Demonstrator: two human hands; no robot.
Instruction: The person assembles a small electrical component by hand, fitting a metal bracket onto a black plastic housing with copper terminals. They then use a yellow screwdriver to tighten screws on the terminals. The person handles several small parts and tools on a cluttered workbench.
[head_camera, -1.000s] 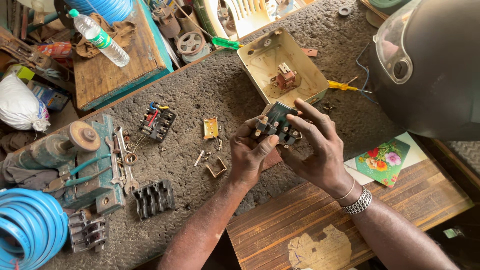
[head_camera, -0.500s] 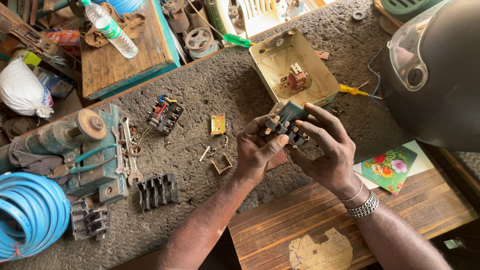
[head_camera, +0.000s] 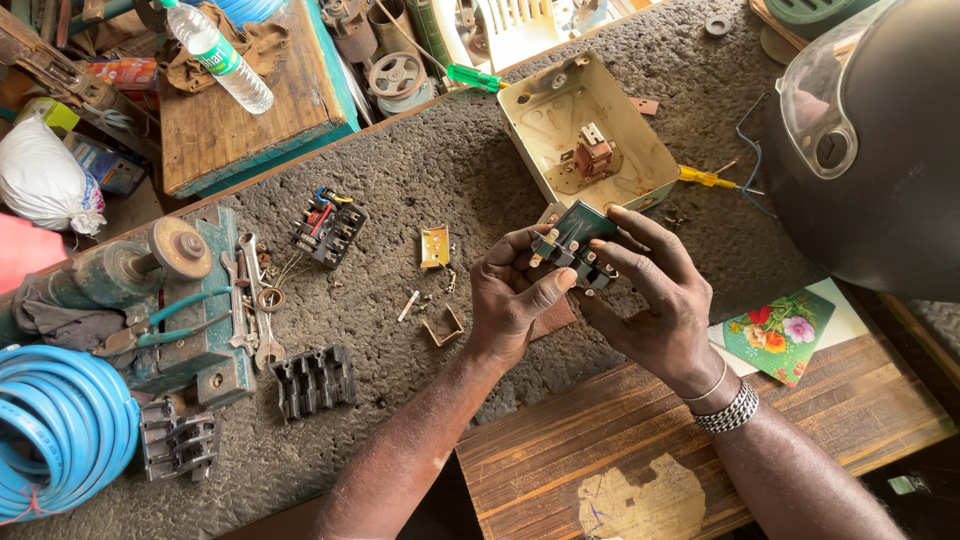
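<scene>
Both hands are up over the middle of the grey desk (head_camera: 420, 190), closed from either side on a small dark switch block (head_camera: 572, 240) with metal terminals. The left hand (head_camera: 510, 300) pinches its near-left end between thumb and curled fingers (head_camera: 520, 245); the right hand (head_camera: 655, 300) wraps its fingers (head_camera: 640, 225) over the top and far end, thumb underneath. The block sits clear of the desk, just in front of the cream metal box (head_camera: 590, 130), which lies open with a small reddish part inside.

A yellow screwdriver (head_camera: 705, 178) lies right of the box, a green one (head_camera: 475, 77) at its far-left corner. Left of the hands are a small yellow bracket (head_camera: 434, 246), a bent metal clip (head_camera: 445, 330) and loose screws. Further left, another block with red, blue and yellow wires (head_camera: 328, 228), then two grey blocks (head_camera: 315, 380) near the desk's front edge.

A plastic bottle (head_camera: 220, 55) with a green cap and blue-green label lies on a wooden board (head_camera: 280, 110) at the far left. A white bag (head_camera: 45, 185) sits at the left edge, a blue hose coil (head_camera: 60, 430) below it. A green card with printed flowers (head_camera: 780, 335) lies by the right wrist, under a dark helmet (head_camera: 870, 140).
</scene>
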